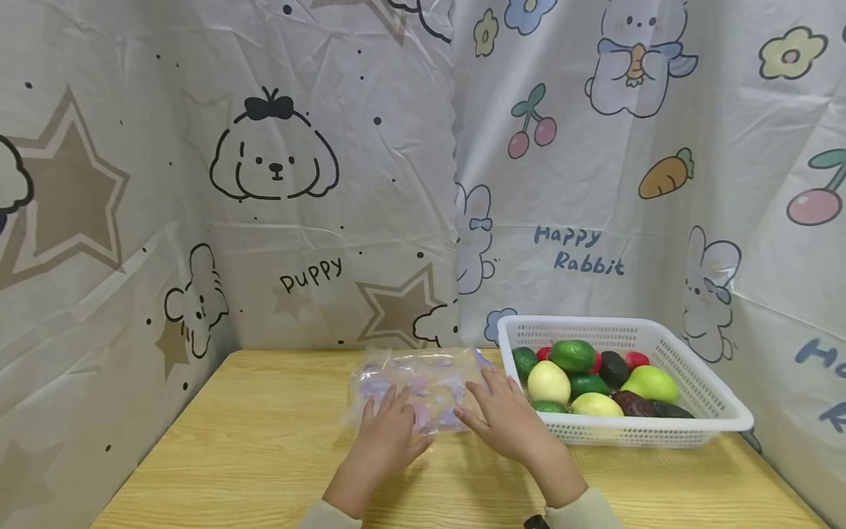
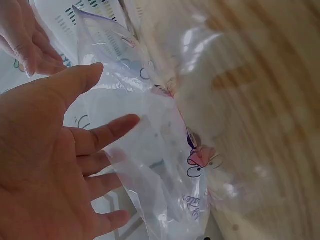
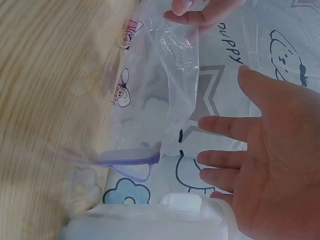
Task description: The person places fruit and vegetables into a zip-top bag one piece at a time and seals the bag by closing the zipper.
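A clear plastic zip bag (image 1: pixel 429 386) with printed cartoon figures lies on the wooden table, its purple zip edge (image 3: pixel 130 159) towards the basket. Over its left part is my left hand (image 1: pixel 390 435), fingers spread and slightly bent. My right hand (image 1: pixel 507 417) is at the bag's right end, close to the basket, with fingers extended. The wrist views show both the left palm (image 2: pixel 40 165) and the right palm (image 3: pixel 282 165) with nothing gripped. Whether fingertips touch the plastic, I cannot tell.
On the right stands a white plastic basket (image 1: pixel 723 417) holding several fruits and vegetables, among them a green pear-like fruit (image 1: pixel 651 384) and pale yellow ones (image 1: pixel 548 382). Patterned curtains (image 1: pixel 370 184) hang behind the table (image 1: pixel 218 441) and at its sides.
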### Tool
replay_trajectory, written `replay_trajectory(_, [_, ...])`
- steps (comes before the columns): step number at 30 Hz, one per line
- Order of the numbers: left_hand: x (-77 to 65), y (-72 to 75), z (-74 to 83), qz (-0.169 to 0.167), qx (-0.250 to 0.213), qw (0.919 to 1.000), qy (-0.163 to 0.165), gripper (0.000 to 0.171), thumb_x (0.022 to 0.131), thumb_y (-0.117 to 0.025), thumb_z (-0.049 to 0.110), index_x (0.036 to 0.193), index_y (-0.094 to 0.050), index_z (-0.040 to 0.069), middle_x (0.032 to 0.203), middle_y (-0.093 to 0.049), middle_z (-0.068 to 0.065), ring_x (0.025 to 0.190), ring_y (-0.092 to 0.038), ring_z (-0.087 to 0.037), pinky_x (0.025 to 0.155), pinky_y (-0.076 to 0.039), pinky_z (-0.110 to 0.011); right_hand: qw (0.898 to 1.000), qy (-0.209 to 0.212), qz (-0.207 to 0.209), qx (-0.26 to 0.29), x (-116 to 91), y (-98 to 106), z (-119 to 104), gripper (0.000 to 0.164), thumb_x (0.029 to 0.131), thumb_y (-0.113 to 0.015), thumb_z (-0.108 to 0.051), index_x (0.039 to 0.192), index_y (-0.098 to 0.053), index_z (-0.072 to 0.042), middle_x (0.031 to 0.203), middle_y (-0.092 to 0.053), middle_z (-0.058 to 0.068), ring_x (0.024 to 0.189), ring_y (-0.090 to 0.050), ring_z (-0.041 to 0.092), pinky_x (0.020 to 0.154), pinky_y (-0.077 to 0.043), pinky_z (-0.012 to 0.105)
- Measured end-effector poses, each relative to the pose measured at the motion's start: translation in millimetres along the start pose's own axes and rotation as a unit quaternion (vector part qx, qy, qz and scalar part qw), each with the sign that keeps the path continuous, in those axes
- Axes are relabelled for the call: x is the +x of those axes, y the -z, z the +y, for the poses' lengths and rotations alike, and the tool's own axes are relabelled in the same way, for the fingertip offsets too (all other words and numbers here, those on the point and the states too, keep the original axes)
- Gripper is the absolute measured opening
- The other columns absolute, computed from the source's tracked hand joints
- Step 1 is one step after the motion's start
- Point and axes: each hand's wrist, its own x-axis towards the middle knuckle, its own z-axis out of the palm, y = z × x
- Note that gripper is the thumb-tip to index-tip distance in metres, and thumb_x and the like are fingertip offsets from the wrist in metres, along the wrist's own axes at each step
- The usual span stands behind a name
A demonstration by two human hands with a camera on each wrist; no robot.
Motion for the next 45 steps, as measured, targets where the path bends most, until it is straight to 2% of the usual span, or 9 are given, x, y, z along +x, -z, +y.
replay_trajectory(5, [-0.3, 3.2, -0.8, -0.007, 0.010, 0.9999, 0.000, 0.057, 0.087, -0.056, 0.046, 0.112, -0.061, -0.005, 0.133, -0.054, -0.021, 0.127, -0.042, -0.038, 0.104, -0.030, -0.069, 1.000, 0.002, 0.000, -0.002, -1, 0, 0, 0.056, 0.093, -0.046, -0.049, 0.129, -0.054, -0.007, 0.146, -0.036, 0.028, 0.137, -0.024, 0.040, 0.113, -0.022, 0.062])
replay_trajectory(10, [6.9, 15.3, -9.8, 0.051, -0.009, 0.9986, 0.004, 0.058, 0.087, -0.059, 0.042, 0.115, -0.060, -0.008, 0.128, -0.058, -0.021, 0.120, -0.050, -0.035, 0.100, -0.036, -0.068, 1.000, 0.007, 0.028, -0.006, 4, 4, 1, 0.056, 0.092, -0.052, -0.044, 0.127, -0.053, 0.000, 0.142, -0.041, 0.029, 0.131, -0.035, 0.042, 0.108, -0.030, 0.064])
replay_trajectory(16, [8.9, 37.8, -19.3, 0.097, -0.049, 0.9940, 0.012, 0.053, 0.090, -0.057, 0.036, 0.122, -0.056, -0.007, 0.133, -0.056, -0.019, 0.125, -0.046, -0.033, 0.103, -0.035, -0.067, 0.984, -0.081, 0.074, 0.138, 10, 14, 2, 0.063, 0.094, -0.051, -0.035, 0.134, -0.037, 0.012, 0.133, -0.046, 0.035, 0.120, -0.047, 0.044, 0.102, -0.042, 0.059])
replay_trajectory(26, [4.0, 61.3, -13.3, 0.105, -0.072, 0.9917, -0.020, 0.051, 0.089, -0.060, 0.030, 0.121, -0.057, -0.009, 0.133, -0.055, -0.021, 0.125, -0.046, -0.034, 0.101, -0.042, -0.061, 0.865, -0.228, 0.041, 0.445, 14, 26, -3, 0.094, 0.087, -0.062, -0.029, 0.143, 0.001, 0.012, 0.146, -0.027, 0.036, 0.128, -0.035, 0.047, 0.107, -0.030, 0.063])
replay_trajectory(30, [2.5, 64.9, -10.2, 0.097, -0.081, 0.9918, -0.021, 0.040, 0.088, -0.061, 0.030, 0.112, -0.062, -0.002, 0.117, -0.064, -0.015, 0.107, -0.058, -0.027, 0.091, -0.052, -0.053, 0.818, -0.224, 0.061, 0.526, 16, 26, -5, 0.093, 0.083, -0.064, -0.010, 0.142, 0.004, 0.014, 0.145, -0.033, 0.034, 0.126, -0.042, 0.041, 0.110, -0.031, 0.056])
replay_trajectory(34, [2.1, 65.8, -5.3, 0.094, -0.110, 0.9894, -0.011, 0.029, 0.088, -0.062, 0.029, 0.104, -0.056, 0.006, 0.091, -0.063, -0.007, 0.073, -0.055, -0.018, 0.068, -0.056, -0.041, 0.786, -0.202, 0.046, 0.582, 16, 27, -8, 0.075, 0.082, -0.059, 0.002, 0.141, -0.015, 0.015, 0.140, -0.045, 0.028, 0.118, -0.054, 0.032, 0.101, -0.047, 0.039])
replay_trajectory(40, [2.9, 61.7, 16.1, 0.083, -0.212, 0.9726, 0.048, 0.067, 0.090, -0.050, 0.052, 0.137, -0.039, 0.005, 0.135, -0.053, -0.020, 0.119, -0.050, -0.033, 0.099, -0.047, -0.055, 0.738, -0.151, -0.042, 0.657, 14, 31, -16, 0.050, 0.096, -0.033, -0.004, 0.144, -0.025, 0.004, 0.143, -0.041, 0.028, 0.107, -0.061, 0.030, 0.082, -0.058, 0.025])
replay_trajectory(43, [3.3, 58.0, 27.1, 0.070, -0.255, 0.9629, 0.055, 0.083, 0.087, -0.045, 0.062, 0.146, -0.026, 0.007, 0.149, -0.037, -0.018, 0.133, -0.035, -0.033, 0.107, -0.037, -0.058, 0.744, -0.114, -0.076, 0.654, 13, 29, -20, 0.051, 0.097, -0.025, -0.006, 0.148, -0.025, -0.013, 0.143, -0.040, 0.028, 0.092, -0.068, 0.030, 0.074, -0.061, 0.029])
replay_trajectory(45, [3.2, 55.5, 32.7, 0.070, -0.268, 0.9592, 0.058, 0.089, 0.085, -0.043, 0.067, 0.148, -0.020, 0.008, 0.153, -0.030, -0.017, 0.136, -0.029, -0.033, 0.108, -0.033, -0.060, 0.779, -0.075, -0.094, 0.616, 11, 26, -23, 0.051, 0.099, -0.027, -0.006, 0.148, -0.027, -0.022, 0.142, -0.042, 0.029, 0.087, -0.068, 0.031, 0.072, -0.061, 0.032])
